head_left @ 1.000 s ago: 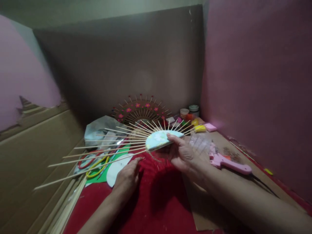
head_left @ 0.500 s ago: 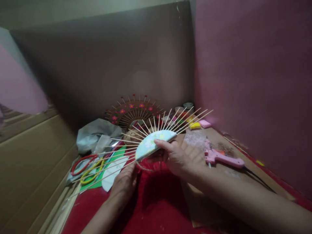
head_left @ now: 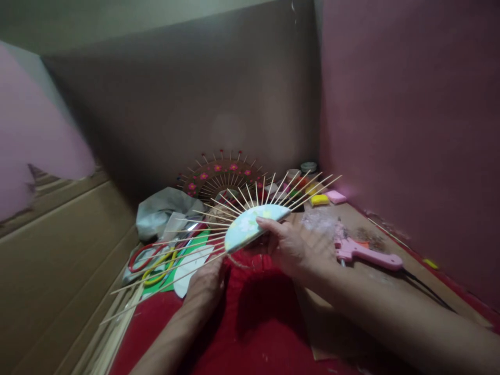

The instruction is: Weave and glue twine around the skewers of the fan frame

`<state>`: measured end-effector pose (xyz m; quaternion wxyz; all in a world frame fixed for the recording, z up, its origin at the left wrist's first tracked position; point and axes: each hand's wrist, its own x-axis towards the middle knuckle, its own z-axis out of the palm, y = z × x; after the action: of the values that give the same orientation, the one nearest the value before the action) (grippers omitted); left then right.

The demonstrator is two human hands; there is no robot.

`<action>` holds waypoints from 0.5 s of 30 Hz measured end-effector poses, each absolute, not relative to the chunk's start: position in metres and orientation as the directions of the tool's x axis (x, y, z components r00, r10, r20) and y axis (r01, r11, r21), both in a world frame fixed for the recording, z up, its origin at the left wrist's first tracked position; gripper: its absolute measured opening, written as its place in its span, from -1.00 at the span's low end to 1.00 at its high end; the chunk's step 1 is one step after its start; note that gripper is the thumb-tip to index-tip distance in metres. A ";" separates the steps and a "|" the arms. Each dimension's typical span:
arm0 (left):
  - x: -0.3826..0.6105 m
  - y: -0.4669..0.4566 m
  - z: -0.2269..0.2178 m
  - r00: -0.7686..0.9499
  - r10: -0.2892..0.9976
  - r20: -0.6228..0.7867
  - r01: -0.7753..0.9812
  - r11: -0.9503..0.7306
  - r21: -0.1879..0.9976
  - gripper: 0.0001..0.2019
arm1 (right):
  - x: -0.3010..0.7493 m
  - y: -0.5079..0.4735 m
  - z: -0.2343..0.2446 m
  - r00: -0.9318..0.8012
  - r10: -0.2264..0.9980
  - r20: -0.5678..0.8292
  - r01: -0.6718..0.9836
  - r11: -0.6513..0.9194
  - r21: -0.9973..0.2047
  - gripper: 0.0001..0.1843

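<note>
A stick fan (head_left: 252, 221) is held up over the red cloth. Its half-round base is pale blue with white and yellow flowers, and thin wooden sticks spread from the curved edge. My right hand (head_left: 287, 245) grips the base at its straight side, thumb on top and fingers hidden underneath. At the base's lower left corner, my left hand (head_left: 207, 284) is closed on the fan beside the lowest sticks; its fingertips are partly hidden. A thin piece of twine (head_left: 240, 264) hangs below the straight edge between the two hands.
A pink glue gun (head_left: 369, 254) lies on cardboard (head_left: 414, 265) at right. Left are scissors with red and yellow handles (head_left: 158, 268), green sheet (head_left: 201, 238), white cutout (head_left: 187, 271) and grey plastic bag (head_left: 164, 211). Behind stands a flowered brown fan (head_left: 219, 169). Yellow packet (head_left: 319, 200) sits back right.
The whole scene has shifted slightly right in the view as the camera turned. Both hands keep their hold on the fan, with little other movement.
</note>
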<state>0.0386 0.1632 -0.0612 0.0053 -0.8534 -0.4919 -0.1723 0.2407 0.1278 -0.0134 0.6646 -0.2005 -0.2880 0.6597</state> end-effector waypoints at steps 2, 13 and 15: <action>0.038 0.164 -0.060 0.492 0.809 0.321 0.821 -0.554 0.139 -0.59 | 0.241 0.127 -0.013 -0.048 0.992 0.120 -0.759 0.042 -0.650 -0.78; 0.037 0.162 -0.053 0.419 0.737 0.530 0.678 -0.643 0.356 -0.79 | 0.244 0.125 -0.009 -0.009 0.990 0.140 -0.711 0.092 -0.697 -0.72; 0.044 0.153 -0.048 0.298 0.821 0.487 0.562 -0.563 0.606 -0.84 | 0.245 0.126 -0.011 0.019 0.988 0.151 -0.690 0.123 -0.713 -0.69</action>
<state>0.0438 0.1535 -0.0481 -0.1622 -0.7890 -0.4383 -0.3988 0.2446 0.1264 -0.0114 0.6757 -0.2302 -0.3235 0.6211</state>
